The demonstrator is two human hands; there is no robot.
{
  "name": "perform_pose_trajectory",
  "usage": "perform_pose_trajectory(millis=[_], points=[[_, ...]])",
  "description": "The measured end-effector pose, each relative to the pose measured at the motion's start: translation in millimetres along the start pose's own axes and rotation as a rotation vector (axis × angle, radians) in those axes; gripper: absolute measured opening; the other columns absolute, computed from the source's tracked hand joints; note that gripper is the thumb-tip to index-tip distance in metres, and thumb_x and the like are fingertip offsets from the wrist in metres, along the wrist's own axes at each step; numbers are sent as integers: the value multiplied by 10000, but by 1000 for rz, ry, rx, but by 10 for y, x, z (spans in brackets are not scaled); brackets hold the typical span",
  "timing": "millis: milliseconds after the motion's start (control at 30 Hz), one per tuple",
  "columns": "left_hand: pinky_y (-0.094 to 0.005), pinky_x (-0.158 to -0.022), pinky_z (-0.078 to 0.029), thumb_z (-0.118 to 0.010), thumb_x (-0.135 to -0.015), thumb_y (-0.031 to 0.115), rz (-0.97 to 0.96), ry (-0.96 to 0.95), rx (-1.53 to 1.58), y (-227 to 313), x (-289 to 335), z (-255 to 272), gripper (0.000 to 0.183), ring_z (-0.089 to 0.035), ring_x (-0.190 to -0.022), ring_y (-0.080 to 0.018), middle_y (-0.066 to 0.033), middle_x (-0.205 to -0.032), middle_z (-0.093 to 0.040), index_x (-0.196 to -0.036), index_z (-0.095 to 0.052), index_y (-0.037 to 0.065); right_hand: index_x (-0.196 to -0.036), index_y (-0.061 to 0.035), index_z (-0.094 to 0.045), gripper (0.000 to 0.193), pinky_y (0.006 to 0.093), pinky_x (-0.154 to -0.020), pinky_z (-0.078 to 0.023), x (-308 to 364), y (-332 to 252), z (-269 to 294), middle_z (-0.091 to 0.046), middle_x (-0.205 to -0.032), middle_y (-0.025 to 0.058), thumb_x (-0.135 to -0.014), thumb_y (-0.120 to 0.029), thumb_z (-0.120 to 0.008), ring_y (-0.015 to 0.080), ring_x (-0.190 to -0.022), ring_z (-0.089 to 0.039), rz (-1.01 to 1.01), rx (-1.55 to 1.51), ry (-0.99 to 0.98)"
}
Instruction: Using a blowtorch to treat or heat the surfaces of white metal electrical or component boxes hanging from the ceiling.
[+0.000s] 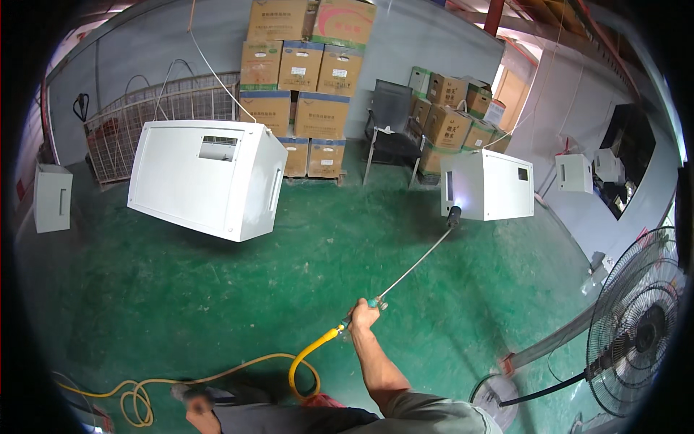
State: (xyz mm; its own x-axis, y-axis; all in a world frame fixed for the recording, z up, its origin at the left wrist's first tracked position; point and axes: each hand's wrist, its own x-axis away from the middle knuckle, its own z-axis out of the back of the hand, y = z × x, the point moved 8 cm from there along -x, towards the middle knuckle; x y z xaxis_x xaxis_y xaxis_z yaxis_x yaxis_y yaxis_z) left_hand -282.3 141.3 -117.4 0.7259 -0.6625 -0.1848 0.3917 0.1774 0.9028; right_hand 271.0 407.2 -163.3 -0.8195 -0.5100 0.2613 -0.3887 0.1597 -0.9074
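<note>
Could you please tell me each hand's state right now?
Left hand: cannot be told, partly blurred at the lower edge.
Right hand: closed, holding the torch.

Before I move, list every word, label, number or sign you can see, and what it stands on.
Brown carton stack: printed characters and labels, not copied here; smallest print unreadable.
Pink-marked top carton: large characters, not copied.
Cartons beside the black chair: dark characters, not copied.
Large white hanging box: no text visible.
White box at the nozzle: no text visible.
</note>
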Motion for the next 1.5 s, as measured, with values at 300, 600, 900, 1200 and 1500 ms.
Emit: perform_pose_trajectory(millis=[300,600,900,1200,1500], points=[[-352,-740,-474,-625,-870,46,-41,-32,-78,-44,-20,-23,138,-573,-739,-180,-110,-759,-663,-813,-640,-79,-1028,19,-499,210,351,-357,-398,-542,11,17,-491,-564,58,-841,-13,-587,188,-394,-492,-121,131,-81],[-383,-634,-444,-674,-852,55,-88,12,-58,46,-28,-73,162,-500,-644,-183,-111,-673,-605,-763,-609,-63,-953,-15,-453,190,337,-357,-387,-724,-263,36,-471,-551,41,-828,-30,-595,174,-393,-485,-12,83,-117],[-341,-678,-470,-672,-862,44,-55,23,-69,148,-36,-23,100,-540,-703,-150,-96,-720,-652,-820,-665,-46,-1062,-42,-474,258,324,-363,-381,-490,-309,358,-436,-600,-6,-837,-27,-600,131,-417,-449,109,79,2],[-409,-689,-505,-719,-828,144,9,22,-159,305,-133,-23,181,-662,-738,-341,-207,-816,-696,-809,-703,-35,-1032,-78,-437,211,273,-355,-362,16,-808,744,-401,-619,-36,-880,-59,-581,92,-411,-404,275,313,-332],[-448,-716,-507,-738,-819,217,65,50,-161,274,-64,17,245,-651,-764,-389,-241,-848,-683,-828,-707,-26,-857,-55,-517,125,275,-438,-381,1079,-1063,736,-500,-607,-7,-871,-87,-637,97,-458,-464,185,646,-794]])
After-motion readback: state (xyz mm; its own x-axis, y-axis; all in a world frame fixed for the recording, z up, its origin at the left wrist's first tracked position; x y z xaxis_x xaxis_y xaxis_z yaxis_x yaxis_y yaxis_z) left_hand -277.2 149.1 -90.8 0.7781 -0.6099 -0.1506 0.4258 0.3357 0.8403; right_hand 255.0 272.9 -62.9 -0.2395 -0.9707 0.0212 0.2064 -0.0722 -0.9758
